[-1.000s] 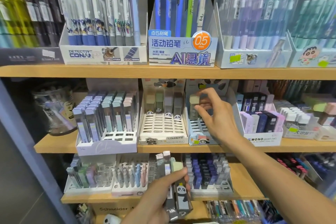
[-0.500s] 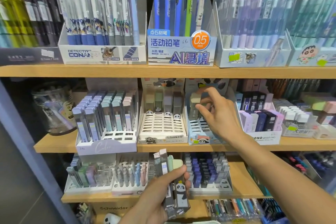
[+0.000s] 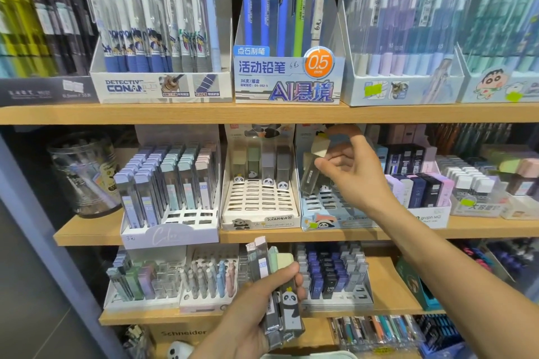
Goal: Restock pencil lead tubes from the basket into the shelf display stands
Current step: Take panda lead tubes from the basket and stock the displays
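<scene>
The right hand [image 3: 354, 173] pinches one pale-capped lead tube [image 3: 313, 167] between thumb and fingertips, tilted, its lower end just above the slots of the blue panda display stand [image 3: 329, 213] on the middle shelf [image 3: 87, 234]. Left of that grip, the cream panda stand [image 3: 259, 207] carries four upright tubes in its back row. Below, the left hand [image 3: 253, 315] is curled round a bundle of lead tubes [image 3: 280, 294], one with a panda print, held in front of the lower shelf.
</scene>
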Available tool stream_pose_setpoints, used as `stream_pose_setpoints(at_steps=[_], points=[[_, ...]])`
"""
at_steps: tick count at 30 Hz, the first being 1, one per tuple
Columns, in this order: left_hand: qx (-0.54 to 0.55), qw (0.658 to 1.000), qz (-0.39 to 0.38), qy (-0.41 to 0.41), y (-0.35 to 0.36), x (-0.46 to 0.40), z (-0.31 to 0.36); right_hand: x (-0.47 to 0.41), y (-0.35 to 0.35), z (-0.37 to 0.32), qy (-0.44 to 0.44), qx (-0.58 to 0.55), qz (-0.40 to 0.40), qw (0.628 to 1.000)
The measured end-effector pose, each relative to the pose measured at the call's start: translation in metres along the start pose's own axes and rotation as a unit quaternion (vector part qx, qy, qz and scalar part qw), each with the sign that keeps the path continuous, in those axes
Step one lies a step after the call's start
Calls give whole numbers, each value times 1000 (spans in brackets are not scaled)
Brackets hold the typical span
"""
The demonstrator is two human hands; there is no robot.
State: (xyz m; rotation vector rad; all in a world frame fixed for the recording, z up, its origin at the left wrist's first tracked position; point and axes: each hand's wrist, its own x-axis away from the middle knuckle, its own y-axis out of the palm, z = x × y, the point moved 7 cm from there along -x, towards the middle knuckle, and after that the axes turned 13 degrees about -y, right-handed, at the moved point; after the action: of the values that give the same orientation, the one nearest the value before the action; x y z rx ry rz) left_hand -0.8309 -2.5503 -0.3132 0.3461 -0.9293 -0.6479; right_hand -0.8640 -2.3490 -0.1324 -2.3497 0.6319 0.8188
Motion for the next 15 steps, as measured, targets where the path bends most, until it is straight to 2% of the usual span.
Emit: stream_pose_setpoints(at_steps=[4,10,15], points=[[14,1000,-8,-2,5,4,0,10,1,1,110,-120,-26,986],[29,999,-41,14,14,12,3,73,12,-23,189,-184,-108,959],[59,997,-51,20,19,16,0,110,24,-16,217,-241,-89,942]])
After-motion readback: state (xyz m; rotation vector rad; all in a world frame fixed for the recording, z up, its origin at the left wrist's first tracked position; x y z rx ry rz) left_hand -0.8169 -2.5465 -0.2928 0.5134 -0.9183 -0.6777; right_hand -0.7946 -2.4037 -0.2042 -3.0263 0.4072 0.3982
